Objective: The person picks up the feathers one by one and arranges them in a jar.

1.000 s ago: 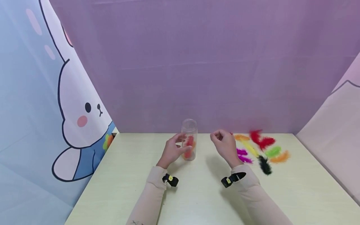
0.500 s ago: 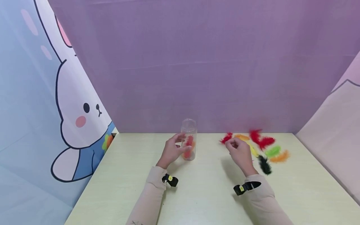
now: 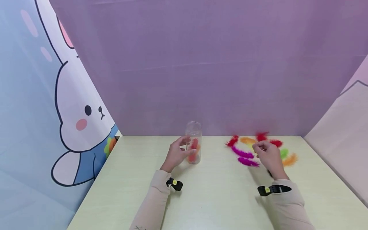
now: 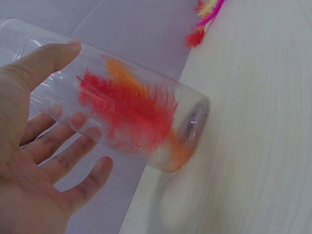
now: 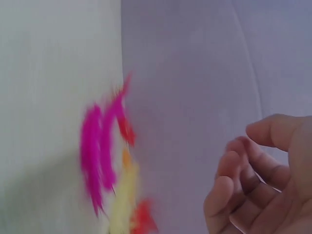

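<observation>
My left hand holds a clear cylindrical jar upright on the table, thumb on one side and fingers on the other. Inside the jar, the left wrist view shows a red feather and orange feather parts. Over the loose feathers on the right hovers my right hand, its fingers loosely bent with nothing between them. Around it lie two magenta feathers, a red feather, an orange feather and a green feather. A yellow and a black feather are mostly hidden by this hand.
The pale table meets a purple cloth backdrop just behind the jar and feathers. At the left hangs a blue curtain with a cartoon rabbit. Another red feather lies by the table's back edge.
My right hand has moved rightward from beside the jar to above the feathers, uncovering the left red and magenta ones. The left hand and jar have stayed put.
</observation>
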Tool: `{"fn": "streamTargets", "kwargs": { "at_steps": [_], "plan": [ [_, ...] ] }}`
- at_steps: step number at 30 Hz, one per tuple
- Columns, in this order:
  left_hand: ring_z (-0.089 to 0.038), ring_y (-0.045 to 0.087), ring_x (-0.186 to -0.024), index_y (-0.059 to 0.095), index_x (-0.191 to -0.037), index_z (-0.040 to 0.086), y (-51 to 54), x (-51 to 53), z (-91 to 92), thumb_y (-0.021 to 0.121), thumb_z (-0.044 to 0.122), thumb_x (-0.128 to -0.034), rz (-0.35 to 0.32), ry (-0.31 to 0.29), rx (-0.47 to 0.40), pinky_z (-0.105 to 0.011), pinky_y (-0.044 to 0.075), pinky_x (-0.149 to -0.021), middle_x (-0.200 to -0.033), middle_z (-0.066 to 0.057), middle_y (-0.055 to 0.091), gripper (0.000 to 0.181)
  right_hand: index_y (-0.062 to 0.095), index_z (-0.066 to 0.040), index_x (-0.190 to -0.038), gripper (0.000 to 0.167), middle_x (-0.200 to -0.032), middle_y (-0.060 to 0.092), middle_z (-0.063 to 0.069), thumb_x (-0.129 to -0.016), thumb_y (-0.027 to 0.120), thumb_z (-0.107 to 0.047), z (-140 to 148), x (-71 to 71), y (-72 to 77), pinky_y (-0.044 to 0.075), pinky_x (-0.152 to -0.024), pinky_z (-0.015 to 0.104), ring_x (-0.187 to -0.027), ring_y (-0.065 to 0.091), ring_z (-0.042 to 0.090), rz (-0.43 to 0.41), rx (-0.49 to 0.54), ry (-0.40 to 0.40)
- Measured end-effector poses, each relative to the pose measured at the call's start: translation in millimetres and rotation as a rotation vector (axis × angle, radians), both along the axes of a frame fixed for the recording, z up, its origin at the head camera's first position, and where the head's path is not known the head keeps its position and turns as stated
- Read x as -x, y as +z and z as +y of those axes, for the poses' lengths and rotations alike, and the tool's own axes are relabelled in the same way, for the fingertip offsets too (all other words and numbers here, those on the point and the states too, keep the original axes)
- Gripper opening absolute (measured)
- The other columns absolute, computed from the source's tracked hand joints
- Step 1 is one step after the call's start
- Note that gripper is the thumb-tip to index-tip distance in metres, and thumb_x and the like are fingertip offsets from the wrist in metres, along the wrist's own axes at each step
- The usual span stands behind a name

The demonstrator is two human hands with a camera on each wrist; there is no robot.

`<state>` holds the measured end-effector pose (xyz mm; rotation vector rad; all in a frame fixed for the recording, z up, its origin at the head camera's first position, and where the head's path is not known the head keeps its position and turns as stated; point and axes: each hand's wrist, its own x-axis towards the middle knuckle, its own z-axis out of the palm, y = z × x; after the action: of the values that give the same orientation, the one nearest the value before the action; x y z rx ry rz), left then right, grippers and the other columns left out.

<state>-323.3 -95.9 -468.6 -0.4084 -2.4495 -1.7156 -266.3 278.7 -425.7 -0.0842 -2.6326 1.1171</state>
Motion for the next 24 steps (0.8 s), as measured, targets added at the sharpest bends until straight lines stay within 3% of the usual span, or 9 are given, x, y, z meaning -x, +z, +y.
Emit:
{"fn": "streamTargets", "kwargs": {
  "at_steps": [8, 15, 19, 24],
  "plan": [
    [-0.027, 0.063, -0.123, 0.061, -0.139, 0.019, 0.3, -1.3, -0.1, 0.088, 0.032, -0.0809, -0.005, -0.003, -0.012, -0.049, 0.055, -0.1, -0.131, -0.005, 0.069, 0.065, 0.068, -0.001, -0.11, 0.041, -0.099, 0.073, 0.018, -0.104, 0.055, -0.039, 43, -5.7, -0.7, 0.051, -0.065, 0.031, -0.079, 0.071, 0.027, -0.06, -0.124, 0.039],
    [-0.028, 0.063, -0.123, 0.061, -0.139, 0.018, 0.2, -0.7, 0.3, 0.088, 0.033, -0.0807, -0.005, -0.004, -0.017, -0.051, 0.055, -0.1, -0.13, -0.005, 0.069, 0.066, 0.064, 0.004, -0.114, 0.045, -0.101, 0.072, 0.021, -0.105, 0.055, -0.039, 71, -12.2, -0.5, 0.051, -0.066, 0.032, -0.082, 0.069, 0.022, -0.228, -0.177, 0.117],
    [-0.028, 0.063, -0.122, 0.062, -0.138, 0.018, 0.1, 0.1, 0.0, 0.089, 0.032, -0.0803, 0.0, 0.003, -0.011, -0.049, 0.055, -0.099, -0.13, -0.004, 0.07, 0.065, 0.062, 0.004, -0.113, 0.042, -0.093, 0.071, 0.015, -0.104, 0.057, -0.038, 80, -14.1, -2.1, 0.052, -0.067, 0.034, -0.082, 0.066, 0.023, -0.334, -0.145, 0.154],
    [-0.028, 0.063, -0.123, 0.062, -0.138, 0.018, 0.0, -0.3, 0.1, 0.089, 0.033, -0.0803, -0.005, 0.001, -0.013, -0.05, 0.055, -0.1, -0.13, -0.004, 0.07, 0.066, 0.06, 0.0, -0.096, 0.032, -0.073, 0.058, 0.002, -0.103, 0.061, -0.031, 87, -17.6, -8.1, 0.042, -0.059, 0.029, -0.068, 0.053, 0.015, -0.418, -0.122, 0.205]
  ]
}}
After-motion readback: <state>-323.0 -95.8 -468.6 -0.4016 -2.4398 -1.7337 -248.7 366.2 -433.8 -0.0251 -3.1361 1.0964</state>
